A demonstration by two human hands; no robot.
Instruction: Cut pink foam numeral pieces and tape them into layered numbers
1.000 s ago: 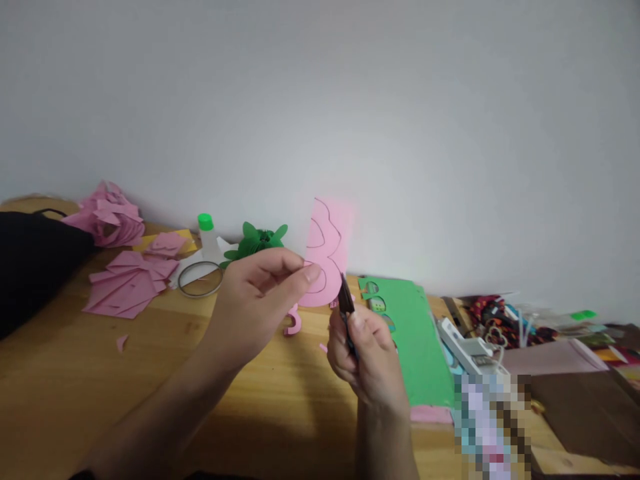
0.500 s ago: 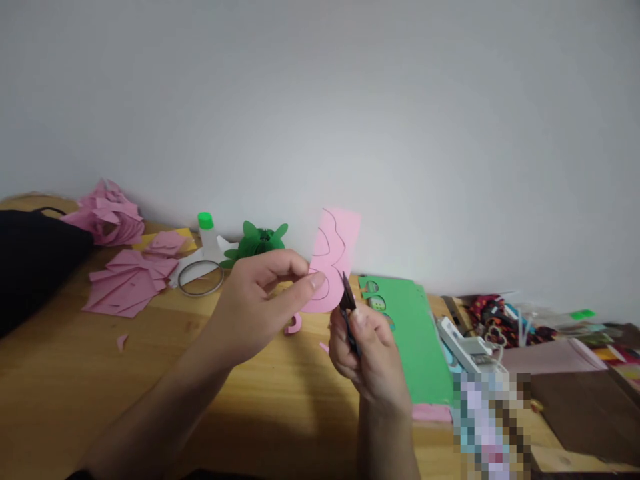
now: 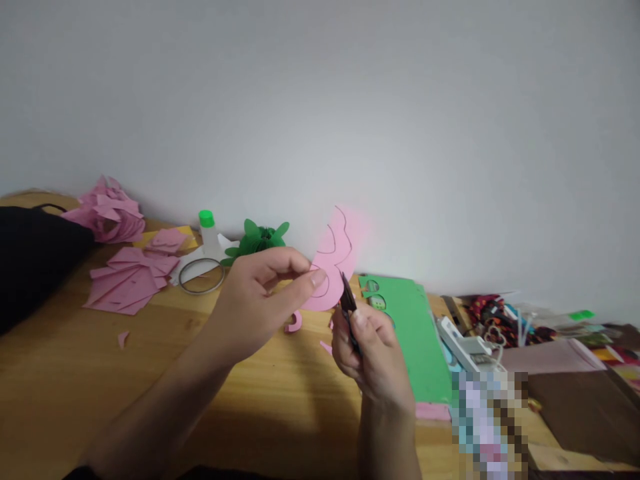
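Observation:
Between thumb and fingers, my left hand (image 3: 267,293) pinches a piece of pink paper (image 3: 336,257) above the table. Dark curved lines are drawn on the paper, and its lower edge is rounded. My right hand (image 3: 370,347) is closed round a pair of dark scissors (image 3: 349,300). The blades point up and meet the paper's right side, at the notch between two drawn curves. The scissor handles are mostly hidden by my fingers. Small pink scraps (image 3: 293,323) lie on the table below the hands.
Folded pink papers (image 3: 129,283) and a pink paper heap (image 3: 111,213) lie left. A glue stick (image 3: 207,230), a ring (image 3: 201,276) and a green paper craft (image 3: 260,239) stand or lie behind. Green sheets (image 3: 425,347), a white power strip (image 3: 463,347) and clutter fill the right.
The paper's upper part has swung to the right and its top corner is blurred. The scissors stay at nearly the same spot on its edge. Both hands have barely moved.

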